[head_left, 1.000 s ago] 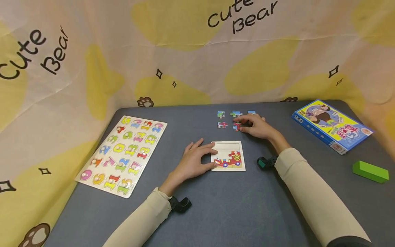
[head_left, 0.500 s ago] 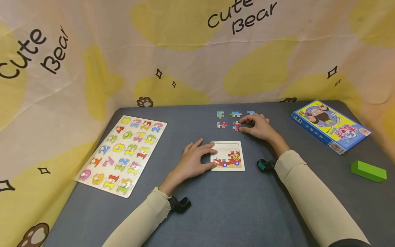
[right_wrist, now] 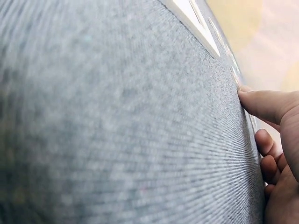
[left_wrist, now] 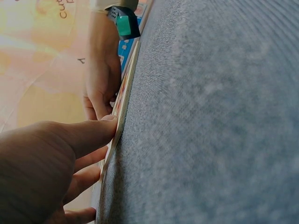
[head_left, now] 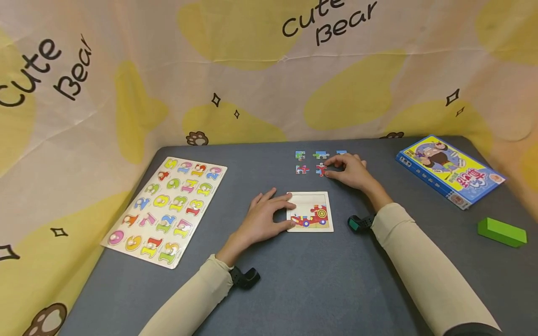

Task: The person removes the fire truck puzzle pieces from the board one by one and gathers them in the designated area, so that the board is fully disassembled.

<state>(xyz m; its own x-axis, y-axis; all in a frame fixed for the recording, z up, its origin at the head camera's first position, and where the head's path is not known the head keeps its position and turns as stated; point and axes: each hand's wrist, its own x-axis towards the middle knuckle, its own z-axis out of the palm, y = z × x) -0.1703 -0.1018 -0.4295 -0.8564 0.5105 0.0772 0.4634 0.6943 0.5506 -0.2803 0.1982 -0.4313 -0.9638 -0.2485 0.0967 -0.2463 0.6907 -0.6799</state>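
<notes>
My left hand [head_left: 265,219] rests on the left side of a small square puzzle board [head_left: 308,198], fingers spread, thumb near its lower corner. In the left wrist view the thumb [left_wrist: 93,135] lies on the board's edge. Red and yellow pieces forming a vehicle fill the lower part of the board. Behind it, my right hand [head_left: 349,170] pinches a red-and-blue jigsaw piece [head_left: 321,170] at its right side between thumb and forefinger, low at the table. The right wrist view shows the thumb [right_wrist: 261,103] at the tabletop; the piece is mostly hidden there.
More loose jigsaw pieces lie nearby: a red one [head_left: 301,169], a green one [head_left: 300,156], a wide one [head_left: 321,155] and a partly covered blue one [head_left: 341,152]. A number board [head_left: 168,210] lies left; a blue box [head_left: 451,170] and green block [head_left: 502,232] lie right.
My right hand has shifted slightly, and the red-and-blue piece at its fingertips has turned and moved a little back. The left hand and the board have stayed in place.
</notes>
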